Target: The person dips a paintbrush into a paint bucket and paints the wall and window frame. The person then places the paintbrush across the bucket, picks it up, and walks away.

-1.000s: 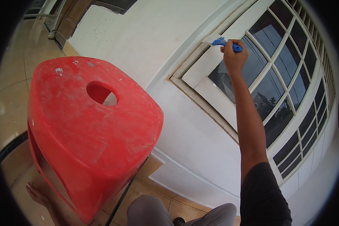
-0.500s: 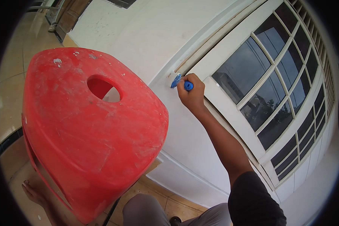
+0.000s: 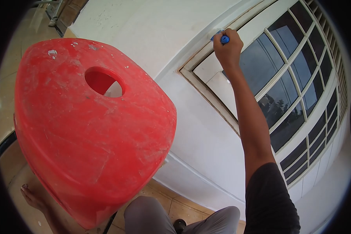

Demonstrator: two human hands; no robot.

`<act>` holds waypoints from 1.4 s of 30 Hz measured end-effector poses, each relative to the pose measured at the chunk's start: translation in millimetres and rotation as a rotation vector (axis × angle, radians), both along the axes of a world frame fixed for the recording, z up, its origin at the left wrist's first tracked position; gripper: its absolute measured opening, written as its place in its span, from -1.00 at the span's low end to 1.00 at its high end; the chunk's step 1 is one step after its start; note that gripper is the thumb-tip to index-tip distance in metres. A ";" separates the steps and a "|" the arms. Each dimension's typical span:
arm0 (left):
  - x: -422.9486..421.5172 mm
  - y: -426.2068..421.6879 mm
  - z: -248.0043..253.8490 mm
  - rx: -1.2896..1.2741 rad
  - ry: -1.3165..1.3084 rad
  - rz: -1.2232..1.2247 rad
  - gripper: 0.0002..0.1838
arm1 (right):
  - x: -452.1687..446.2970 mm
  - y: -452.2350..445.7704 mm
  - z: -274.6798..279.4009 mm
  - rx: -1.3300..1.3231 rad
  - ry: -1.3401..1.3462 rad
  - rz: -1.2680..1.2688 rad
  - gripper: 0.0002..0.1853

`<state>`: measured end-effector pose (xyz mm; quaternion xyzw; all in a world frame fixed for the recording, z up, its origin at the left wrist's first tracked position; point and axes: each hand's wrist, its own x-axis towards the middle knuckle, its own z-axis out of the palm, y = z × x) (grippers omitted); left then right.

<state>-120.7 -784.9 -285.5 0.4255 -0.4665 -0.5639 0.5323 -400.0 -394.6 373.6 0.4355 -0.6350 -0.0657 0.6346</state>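
My right hand (image 3: 229,45) is closed around the blue handle of a paintbrush (image 3: 224,39). Its whitish-blue head lies against the trim beside the upper part of the window frame (image 3: 206,88). At the lower left, my left hand (image 3: 33,197) hangs low beside the red plastic stool (image 3: 101,132). The stool partly covers that area, and the fingers are too small and dim to read. White paint specks and scuffs mark the stool's top, which has an oval hole in it.
A white wall (image 3: 144,43) rises between stool and window. The multi-pane glass window (image 3: 296,66) stands at the right. My knees (image 3: 148,214) are at the bottom, above a tiled floor (image 3: 171,197). A wooden piece of furniture (image 3: 72,13) is at the top left.
My right hand has moved up along the window frame with the paintbrush, and the arm is stretched further. The stool sits slightly further left and higher in view.
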 end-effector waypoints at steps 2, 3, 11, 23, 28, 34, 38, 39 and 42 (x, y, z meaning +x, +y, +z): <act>-1.3 -0.9 -4.9 0.005 0.028 -0.005 -0.55 | 0.6 8.9 -48.9 0.072 -0.122 -0.089 -0.85; -1.0 -1.6 -6.5 0.006 0.041 -0.007 -0.55 | 3.9 11.4 -74.9 0.080 -0.193 -0.117 -0.85; 0.2 -6.3 -16.4 -0.021 0.040 0.011 -0.56 | 11.7 6.5 -113.6 -0.181 -0.540 -0.026 -0.83; -1.8 -4.7 -14.5 0.021 0.055 0.020 -0.55 | 1.3 -7.1 -74.3 0.153 -0.097 -0.179 -0.80; 0.9 -11.5 -30.1 0.034 0.070 0.008 -0.48 | 3.4 9.2 -174.8 0.206 -0.343 -0.247 -0.82; 0.9 -14.3 -31.4 0.030 0.103 0.013 -0.48 | -2.4 3.7 -150.0 -0.321 -0.618 0.025 -0.81; -2.3 -11.9 -27.9 0.045 0.127 0.005 -0.48 | -0.2 -1.8 -86.4 -0.486 -0.734 -0.032 -0.80; -2.5 -13.3 -31.5 0.044 0.151 0.001 -0.48 | -7.6 -0.5 -69.1 -0.437 -0.623 -0.036 -0.80; -2.4 -7.4 -16.2 0.080 0.126 0.019 -0.47 | -11.5 -5.1 -31.2 -0.294 -0.326 -0.055 -0.81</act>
